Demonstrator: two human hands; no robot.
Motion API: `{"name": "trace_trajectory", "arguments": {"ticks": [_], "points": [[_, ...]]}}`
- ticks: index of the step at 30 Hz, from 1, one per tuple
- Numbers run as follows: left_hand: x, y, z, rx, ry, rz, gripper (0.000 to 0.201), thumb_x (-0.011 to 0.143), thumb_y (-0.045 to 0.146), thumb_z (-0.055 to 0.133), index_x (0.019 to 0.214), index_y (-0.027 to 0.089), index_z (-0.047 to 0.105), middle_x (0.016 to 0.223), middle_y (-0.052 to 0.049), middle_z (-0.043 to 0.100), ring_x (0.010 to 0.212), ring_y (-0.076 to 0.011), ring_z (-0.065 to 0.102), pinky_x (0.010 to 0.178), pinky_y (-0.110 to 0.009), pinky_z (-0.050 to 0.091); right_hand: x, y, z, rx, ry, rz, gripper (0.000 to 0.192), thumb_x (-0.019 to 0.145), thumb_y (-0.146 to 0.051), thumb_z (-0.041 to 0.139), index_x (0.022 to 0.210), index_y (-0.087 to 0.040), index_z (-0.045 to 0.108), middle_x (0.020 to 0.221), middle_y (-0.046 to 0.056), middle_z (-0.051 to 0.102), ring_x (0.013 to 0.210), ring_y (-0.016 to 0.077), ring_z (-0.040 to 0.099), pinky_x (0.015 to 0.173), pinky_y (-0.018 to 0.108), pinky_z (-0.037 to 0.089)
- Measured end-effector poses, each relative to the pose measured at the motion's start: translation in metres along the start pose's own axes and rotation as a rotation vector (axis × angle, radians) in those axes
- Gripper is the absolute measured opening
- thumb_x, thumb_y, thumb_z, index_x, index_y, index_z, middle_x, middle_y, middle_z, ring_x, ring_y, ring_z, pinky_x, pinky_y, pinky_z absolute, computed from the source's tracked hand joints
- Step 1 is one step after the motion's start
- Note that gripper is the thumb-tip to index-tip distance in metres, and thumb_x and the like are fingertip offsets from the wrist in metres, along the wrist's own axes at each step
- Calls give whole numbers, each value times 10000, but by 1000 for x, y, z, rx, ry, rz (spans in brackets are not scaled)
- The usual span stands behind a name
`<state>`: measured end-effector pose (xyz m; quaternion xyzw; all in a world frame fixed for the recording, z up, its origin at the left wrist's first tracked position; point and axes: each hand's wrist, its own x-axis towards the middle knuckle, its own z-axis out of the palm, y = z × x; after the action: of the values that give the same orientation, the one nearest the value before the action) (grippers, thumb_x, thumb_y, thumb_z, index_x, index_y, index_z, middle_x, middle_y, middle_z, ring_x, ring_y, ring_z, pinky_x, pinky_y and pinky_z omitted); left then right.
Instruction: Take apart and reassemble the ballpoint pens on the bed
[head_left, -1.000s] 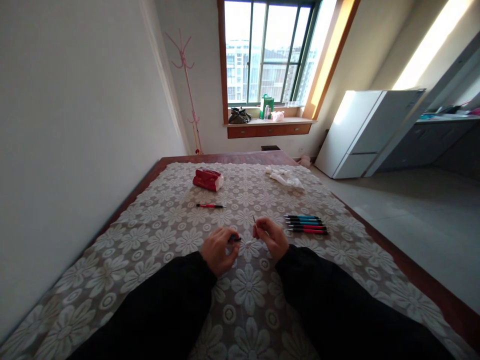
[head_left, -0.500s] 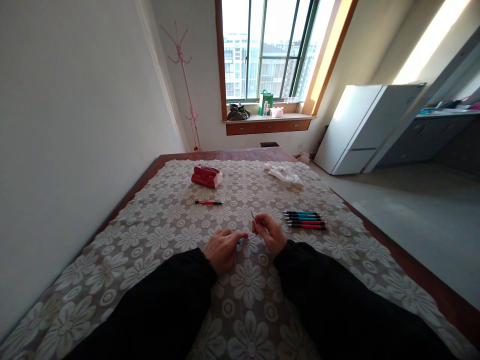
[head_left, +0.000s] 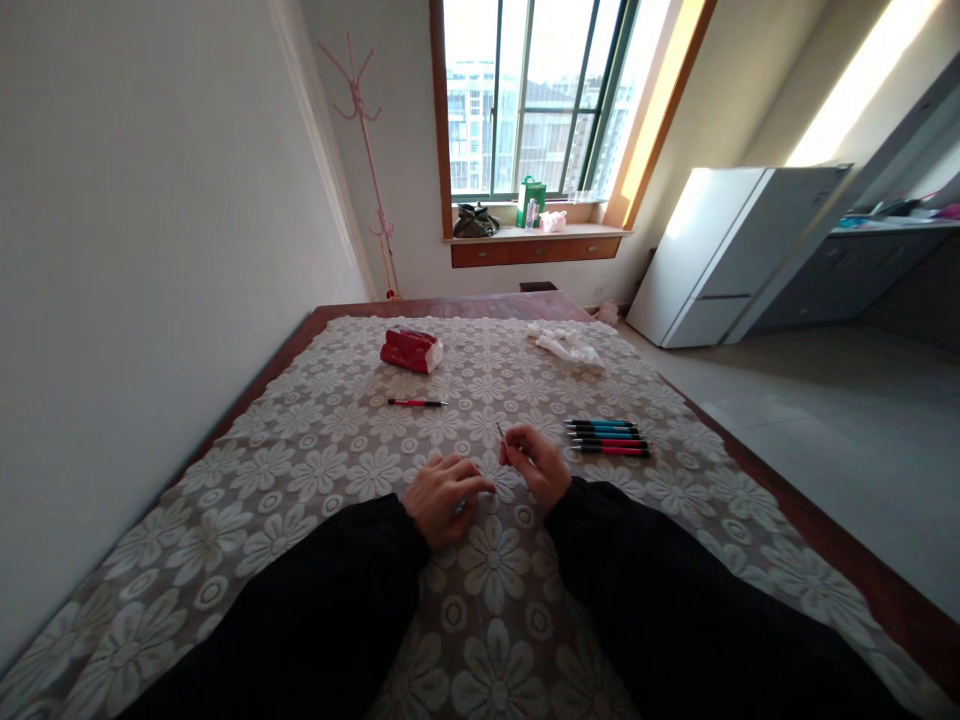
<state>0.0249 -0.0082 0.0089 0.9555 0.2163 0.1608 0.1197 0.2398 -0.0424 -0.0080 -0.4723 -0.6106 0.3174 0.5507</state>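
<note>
My left hand (head_left: 445, 498) rests low over the tablecloth, its index finger reaching right. A small bluish part, the colour of the blue pens, shows under its curled fingers; most of it is hidden. To the right, my right hand (head_left: 537, 464) pinches a thin dark stick (head_left: 500, 431) like a pen's tip or refill, which points up and left. Beside that hand lies a row of several click pens (head_left: 607, 437), blue and black above, red and black below. A single red and black pen (head_left: 416, 403) lies apart, beyond my left hand.
A patterned lace tablecloth (head_left: 495, 560) covers the wooden table. Toward its far end are a red packet (head_left: 411, 351) and a crumpled white plastic bag (head_left: 568, 348). A wall stands along the left; a white fridge (head_left: 709, 255) is beyond the right side.
My left hand has drawn slightly back and left, its index finger now stretched lower, and the blue part is more hidden. My right hand has shifted slightly left, still pinching the thin stick.
</note>
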Motion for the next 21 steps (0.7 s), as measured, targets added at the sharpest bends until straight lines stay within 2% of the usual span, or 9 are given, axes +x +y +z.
{"name": "trace_trajectory", "arguments": {"ticks": [5,8,12,15,21], "points": [[0,0,-1,4,21,9,290,916,196,530,1148,276,684,1165,-37,707,1027,-232,610,889,-400,438,0,-1,0,17,-10,6,151,912,-372,582,929,-227,546,741,2,670,691,157,641,664,302,497],[0,0,0,-42,-2,15,420,828,78,519,1186,258,644,1233,-23,702,1057,-223,617,915,-389,437,-1,-1,-1,19,-20,20,143,909,-362,581,942,-226,552,751,8,676,695,161,642,660,304,496],[1,-1,2,-81,-35,0,566,744,22,499,1227,279,641,1038,-18,720,983,-209,628,905,-359,449,-1,-1,-1,26,-21,27,140,903,-352,582,946,-222,554,754,11,679,704,164,646,668,308,496],[0,-2,2,-66,-27,-23,457,785,56,521,1165,269,659,979,-18,716,956,-219,622,878,-366,449,-1,-1,-1,32,-23,28,147,902,-358,591,943,-222,553,751,8,677,709,160,648,669,304,497],[0,0,0,-50,32,-49,182,923,214,558,1078,240,651,1009,-19,743,948,-224,613,841,-385,434,-1,0,0,63,-26,28,160,911,-368,602,952,-222,552,744,4,666,700,153,641,657,297,498]]}}
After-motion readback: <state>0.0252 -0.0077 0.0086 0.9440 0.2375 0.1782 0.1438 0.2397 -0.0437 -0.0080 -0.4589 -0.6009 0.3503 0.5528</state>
